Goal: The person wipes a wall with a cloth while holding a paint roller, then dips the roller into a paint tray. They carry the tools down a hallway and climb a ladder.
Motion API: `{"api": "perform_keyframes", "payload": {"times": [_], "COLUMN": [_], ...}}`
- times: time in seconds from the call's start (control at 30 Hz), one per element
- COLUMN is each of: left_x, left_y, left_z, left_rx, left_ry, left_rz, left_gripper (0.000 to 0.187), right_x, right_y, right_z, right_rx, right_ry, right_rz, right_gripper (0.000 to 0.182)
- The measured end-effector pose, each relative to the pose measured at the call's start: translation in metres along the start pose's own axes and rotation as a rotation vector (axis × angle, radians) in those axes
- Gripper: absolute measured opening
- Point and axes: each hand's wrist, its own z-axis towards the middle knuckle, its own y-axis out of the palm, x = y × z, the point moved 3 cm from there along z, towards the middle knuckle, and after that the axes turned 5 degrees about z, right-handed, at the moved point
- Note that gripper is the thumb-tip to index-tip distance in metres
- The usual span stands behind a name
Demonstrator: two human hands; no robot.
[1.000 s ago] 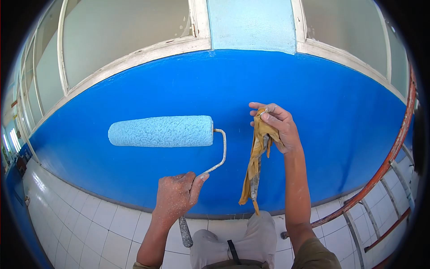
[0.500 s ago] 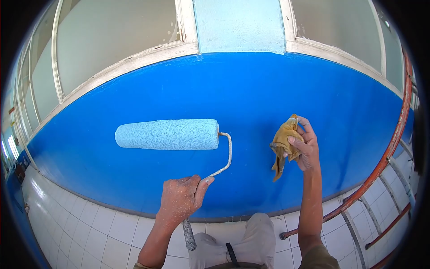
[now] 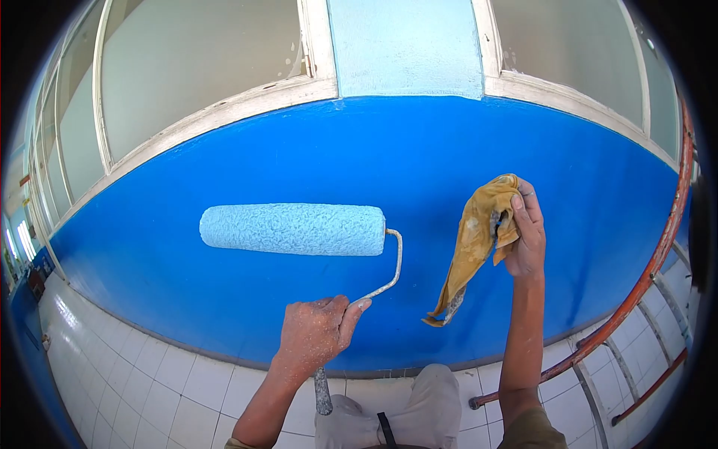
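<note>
My left hand (image 3: 318,331) is closed round the handle of a paint roller (image 3: 293,229), thumb laid along its wire frame. The roller's fluffy sleeve is coated light blue and points left, in front of the deep blue wall (image 3: 336,157). Below the fist the paint-spattered handle end sticks out. At the right, my right hand (image 3: 529,238) pinches a stained mustard-yellow rag (image 3: 479,224) between thumb and fingers. The rag hangs down to the left in a long tail with a grey, paint-smeared edge.
White-framed windows (image 3: 202,82) and a light blue panel (image 3: 407,49) sit above the blue wall. On the right stands a rusty red metal frame with grey rungs (image 3: 636,299). White floor tiles (image 3: 164,374) run along the wall's foot, and my knees show at the bottom.
The rag, bunched up before, now hangs longer toward the lower left, and my right hand has shifted slightly right. The roller in my left hand has moved a little to the right.
</note>
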Motion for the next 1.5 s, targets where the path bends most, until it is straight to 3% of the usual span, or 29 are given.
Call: {"api": "perform_keyframes", "payload": {"times": [0.03,0.13,0.27,0.33,0.47,0.53,0.67,0.77,0.83,0.87,0.9,0.97,1.0,1.03,1.1,1.13,1.2,1.23,1.3,1.33,1.4,1.43,1.5], "left_x": [-0.001,-0.002,-0.002,-0.001,0.004,0.006,0.005,0.003,0.004,0.005,0.005,0.004,0.005,0.004,0.004,0.004,0.003,0.002,0.002,0.003,0.006,0.008,0.011], "left_y": [0.000,0.000,0.003,0.005,0.007,0.008,0.009,0.008,0.007,0.006,0.005,0.006,0.007,0.007,0.008,0.009,0.011,0.012,0.014,0.014,0.012,0.011,0.010], "left_z": [0.001,0.002,0.002,0.004,0.006,0.008,0.009,0.009,0.009,0.010,0.010,0.009,0.008,0.008,0.009,0.009,0.010,0.010,0.010,0.012,0.014,0.014,0.014], "left_rx": [0.005,-0.007,-0.022,-0.018,-0.033,-0.028,-0.022,-0.004,0.003,-0.005,-0.013,-0.017,-0.022,-0.023,-0.033,-0.036,-0.010,-0.010,-0.002,-0.003,-0.029,-0.032,-0.011], "left_ry": [0.000,-0.014,-0.019,-0.012,-0.016,-0.010,0.005,0.018,0.025,0.013,0.001,0.005,0.005,0.006,-0.005,-0.003,0.018,0.019,0.032,0.030,-0.002,-0.005,0.005], "left_rz": [0.003,-0.024,-0.016,-0.033,-0.046,-0.060,-0.028,-0.003,0.019,0.001,-0.016,-0.001,0.013,0.016,0.000,0.002,0.031,0.034,0.046,0.048,0.030,0.032,0.032], "left_gripper": [0.046,0.045,0.045,0.045,0.044,0.045,0.045,0.046,0.047,0.046,0.044,0.044,0.044,0.044,0.043,0.043,0.047,0.047,0.047,0.047,0.044,0.044,0.044], "right_x": [0.003,0.009,0.014,0.018,0.014,0.019,0.011,0.013,0.002,-0.004,-0.013,-0.032,-0.039,-0.049,-0.052,-0.051,-0.058,-0.056,-0.065,-0.061,-0.058,-0.047,-0.016], "right_y": [0.000,0.014,0.030,0.029,0.028,0.028,0.041,0.024,0.022,0.017,0.020,0.028,0.027,0.025,0.020,0.019,0.014,0.012,0.022,0.020,0.024,0.026,0.008], "right_z": [0.000,-0.005,0.001,0.020,0.045,0.052,0.053,0.059,0.061,0.059,0.054,0.043,0.039,0.038,0.034,0.032,0.028,0.026,0.019,0.026,0.038,0.043,0.060], "right_rx": [-0.004,-0.018,0.072,0.136,0.230,0.258,0.243,0.222,0.041,0.049,0.050,0.009,-0.027,-0.026,-0.240,-0.237,0.064,0.065,0.070,0.069,0.049,0.048,0.226], "right_ry": [-0.004,0.020,-0.041,-0.184,-0.290,-0.050,0.056,-0.003,-0.200,-0.141,-0.144,-0.008,0.131,0.131,0.371,0.372,0.172,0.171,-0.578,-0.577,-0.982,-0.979,-0.350], "right_rz": [0.002,0.495,0.501,0.119,0.074,0.329,0.352,0.164,-0.545,-0.864,-0.863,-1.325,-1.340,-1.336,-1.312,-1.309,-1.754,-1.752,-1.820,-1.818,-1.479,-1.476,-0.464], "right_gripper": [0.036,0.056,0.052,0.050,0.046,0.025,0.017,0.020,0.022,0.028,0.028,0.032,0.037,0.037,0.034,0.034,0.027,0.027,0.022,0.022,0.022,0.022,0.022]}}
